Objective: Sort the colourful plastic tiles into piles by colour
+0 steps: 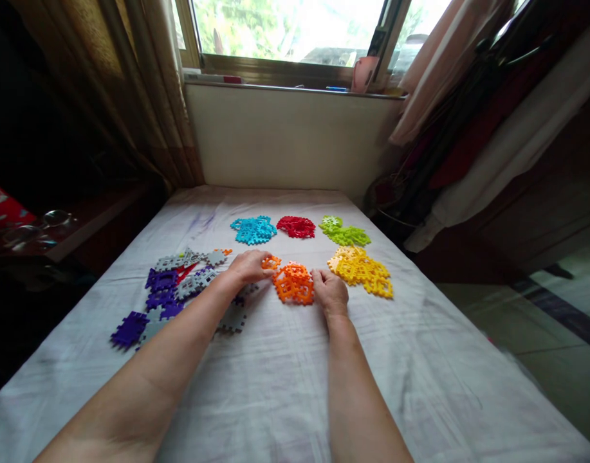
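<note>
My left hand (252,266) is closed on an orange interlocking tile (271,262) with a toothed edge, just left of a heap of orange tiles (293,283). On the heap's other side my right hand (330,292) has its fingers curled in, the tips at the heap's right edge; what they pinch, if anything, is hidden. A pile of yellow tiles (362,271) lies to the right of that hand. Left of my left hand, purple tiles (130,329), grey tiles (196,283) and a bit of red (184,272) lie mixed, partly covered by my forearm.
Farther back on the white sheet (256,411) are piles of blue tiles (254,229), red tiles (296,226) and green tiles (345,231). Beyond the bed stands a low wall (289,138) under a window. Clothes hang at the right; a curtain (164,96) hangs at the left.
</note>
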`<state>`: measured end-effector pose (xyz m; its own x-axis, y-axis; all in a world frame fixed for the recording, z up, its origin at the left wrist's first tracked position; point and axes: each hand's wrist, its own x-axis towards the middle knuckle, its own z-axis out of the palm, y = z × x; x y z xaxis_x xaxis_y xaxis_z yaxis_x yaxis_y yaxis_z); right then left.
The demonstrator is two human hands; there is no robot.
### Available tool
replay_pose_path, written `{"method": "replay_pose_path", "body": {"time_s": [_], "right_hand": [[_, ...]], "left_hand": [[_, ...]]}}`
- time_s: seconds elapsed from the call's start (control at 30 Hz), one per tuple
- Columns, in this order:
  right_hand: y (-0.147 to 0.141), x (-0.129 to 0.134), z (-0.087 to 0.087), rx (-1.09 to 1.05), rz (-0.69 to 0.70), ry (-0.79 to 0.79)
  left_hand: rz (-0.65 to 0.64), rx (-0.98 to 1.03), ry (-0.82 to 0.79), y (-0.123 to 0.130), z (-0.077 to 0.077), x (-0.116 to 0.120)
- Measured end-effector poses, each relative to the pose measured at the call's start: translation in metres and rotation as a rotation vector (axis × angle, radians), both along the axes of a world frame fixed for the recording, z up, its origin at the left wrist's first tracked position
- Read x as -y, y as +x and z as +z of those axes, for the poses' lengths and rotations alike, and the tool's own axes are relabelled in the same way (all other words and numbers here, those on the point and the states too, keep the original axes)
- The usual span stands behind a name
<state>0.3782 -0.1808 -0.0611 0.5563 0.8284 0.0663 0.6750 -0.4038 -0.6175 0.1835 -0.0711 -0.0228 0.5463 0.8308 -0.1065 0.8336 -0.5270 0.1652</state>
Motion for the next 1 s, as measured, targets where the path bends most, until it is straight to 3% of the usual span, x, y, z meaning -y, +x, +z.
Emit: {"method": "replay_pose_path", "body": {"time_s": [0.17, 0.3, 0.5, 0.67, 1.0], "right_hand": [[0.000, -0.001, 0.000, -0.010, -0.002, -0.003], [0.000, -0.001, -0.001, -0.007, -0.003, -0.007], [-0.001, 0.000, 0.002, -0.013, 0.004, -0.011], [0.000, -0.001, 0.002, -0.014, 0.004, -0.007], [0.000, 0.000, 0.002, -0.011, 0.012, -0.019]], "left_hand": [[-0.071, 0.055, -0.045, 0.004, -0.009, 0.001], [-0.052, 0.071, -0.051, -0.002, -0.011, -0.002], [0.229, -0.053, 0.144, -0.038, 0.002, -0.023], [0.361, -0.223, 0.153, -0.065, 0.008, -0.039], [0.286, -0.142, 0.147, -0.058, 0.009, -0.028]]}}
